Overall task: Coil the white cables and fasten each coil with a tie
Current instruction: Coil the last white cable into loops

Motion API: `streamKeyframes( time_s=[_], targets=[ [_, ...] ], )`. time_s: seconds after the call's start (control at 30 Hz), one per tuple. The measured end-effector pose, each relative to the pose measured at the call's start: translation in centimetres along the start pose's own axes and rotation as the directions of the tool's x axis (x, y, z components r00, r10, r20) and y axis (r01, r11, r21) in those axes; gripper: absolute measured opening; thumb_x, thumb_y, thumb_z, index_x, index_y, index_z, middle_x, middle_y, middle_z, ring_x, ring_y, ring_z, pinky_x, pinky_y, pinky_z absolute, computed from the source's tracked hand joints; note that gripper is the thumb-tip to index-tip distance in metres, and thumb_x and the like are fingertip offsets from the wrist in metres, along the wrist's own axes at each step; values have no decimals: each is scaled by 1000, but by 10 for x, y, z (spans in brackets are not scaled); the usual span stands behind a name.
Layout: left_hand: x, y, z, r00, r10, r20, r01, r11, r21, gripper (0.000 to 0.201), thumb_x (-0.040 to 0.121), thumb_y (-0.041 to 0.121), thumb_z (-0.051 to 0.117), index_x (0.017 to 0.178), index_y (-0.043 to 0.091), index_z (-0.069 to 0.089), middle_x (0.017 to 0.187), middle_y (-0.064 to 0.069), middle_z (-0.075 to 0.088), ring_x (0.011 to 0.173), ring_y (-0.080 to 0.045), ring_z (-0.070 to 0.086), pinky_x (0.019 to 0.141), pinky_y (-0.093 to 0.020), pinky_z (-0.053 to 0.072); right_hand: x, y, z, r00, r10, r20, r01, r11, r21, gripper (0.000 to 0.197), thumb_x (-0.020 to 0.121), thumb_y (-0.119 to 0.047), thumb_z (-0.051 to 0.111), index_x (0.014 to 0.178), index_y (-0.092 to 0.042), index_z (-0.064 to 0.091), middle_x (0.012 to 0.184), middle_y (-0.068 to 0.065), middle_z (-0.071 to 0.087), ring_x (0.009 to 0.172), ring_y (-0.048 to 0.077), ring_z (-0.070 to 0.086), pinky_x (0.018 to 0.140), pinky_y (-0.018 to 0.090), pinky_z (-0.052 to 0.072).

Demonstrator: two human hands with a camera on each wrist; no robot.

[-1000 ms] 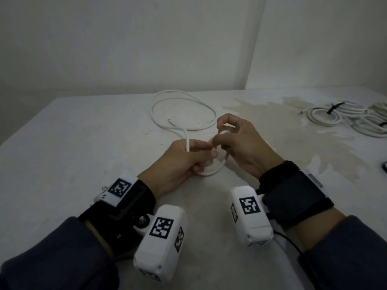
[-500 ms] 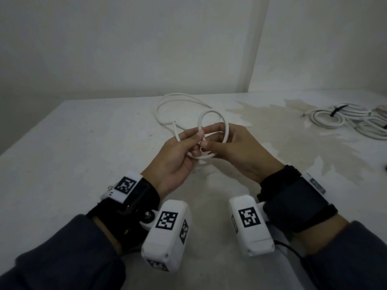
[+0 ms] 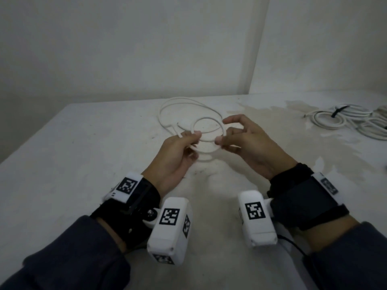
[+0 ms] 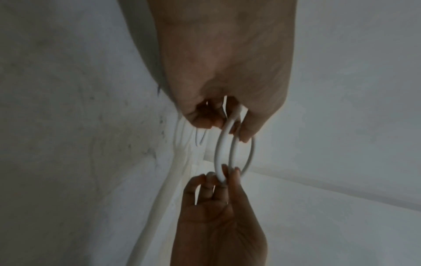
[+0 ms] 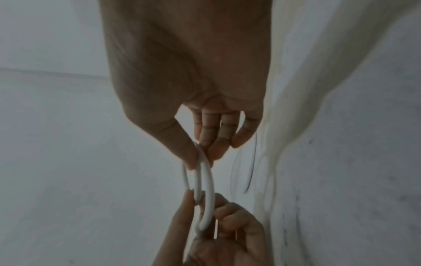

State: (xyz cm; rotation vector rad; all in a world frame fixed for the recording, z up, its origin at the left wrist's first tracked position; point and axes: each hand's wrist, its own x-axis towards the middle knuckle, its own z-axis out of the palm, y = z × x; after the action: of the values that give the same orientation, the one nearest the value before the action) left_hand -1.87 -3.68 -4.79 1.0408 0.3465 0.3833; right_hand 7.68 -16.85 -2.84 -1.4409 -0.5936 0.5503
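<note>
A white cable (image 3: 207,118) is wound into a small coil of about two turns and held just above the white table (image 3: 83,164). My left hand (image 3: 193,138) pinches the coil's left side, thumb on top. My right hand (image 3: 224,133) pinches the right side between thumb and fingers, with the index finger lifted. The rest of the cable lies behind in a wide loose loop (image 3: 178,100), one free end near my left fingers. From the left wrist, the left hand (image 4: 235,124) grips the turns (image 4: 219,147). From the right wrist, the right hand (image 5: 200,156) pinches them (image 5: 208,181).
Several coiled white cables (image 3: 326,120) lie at the table's far right, one bound with a black tie (image 3: 337,110). A brownish stain (image 3: 272,126) spreads across the table's right half. Walls meet in a corner behind the table.
My hands have drawn apart, each holding one side of the coil. The small loop, first bunched between my fingers, then standing upright, now lies flatter and wider. My right index finger has lifted.
</note>
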Motion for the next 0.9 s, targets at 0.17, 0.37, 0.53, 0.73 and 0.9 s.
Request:
streamKeyframes(
  time_s=[0.17,0.37,0.53,0.73,0.9],
  targets=[
    [-3,-2,4,986,-85,147,88,996,-16,5,84,2,61,87,3,65,79,-4,69,73,-7,66,69,-15,56,4,2,-6,992,8,-129,27,963,268,24,85,-2,65,105,-13,59,69,1,67,70,14,59,74,26,46],
    [-9,-2,7,973,-51,224,77,991,-109,31,77,3,61,107,-5,63,104,-11,69,88,-11,68,81,-18,55,0,1,9,991,118,57,-130,930,345,35,92,-39,54,72,-14,67,73,-1,69,70,12,65,76,27,50],
    [-5,-1,8,986,-95,136,113,986,-125,27,96,14,51,110,-7,62,112,-19,68,85,-21,70,78,-25,58,5,5,14,991,111,-79,-59,873,484,39,100,-38,42,68,-17,47,50,-5,47,55,11,57,69,29,47],
    [2,-4,2,994,30,-102,-26,999,38,22,100,10,46,102,-5,62,92,-15,69,87,-25,67,79,-31,58,5,4,18,994,93,-54,-72,948,311,40,103,-32,39,67,-15,45,45,-8,28,40,7,25,44,19,28],
    [-5,-1,10,998,64,23,-66,992,108,30,102,9,38,118,-6,58,94,-13,65,73,-18,63,64,-28,58,1,2,17,999,26,34,-30,994,109,21,102,-22,45,83,-13,44,43,-9,32,38,8,29,47,27,31]
  ],
)
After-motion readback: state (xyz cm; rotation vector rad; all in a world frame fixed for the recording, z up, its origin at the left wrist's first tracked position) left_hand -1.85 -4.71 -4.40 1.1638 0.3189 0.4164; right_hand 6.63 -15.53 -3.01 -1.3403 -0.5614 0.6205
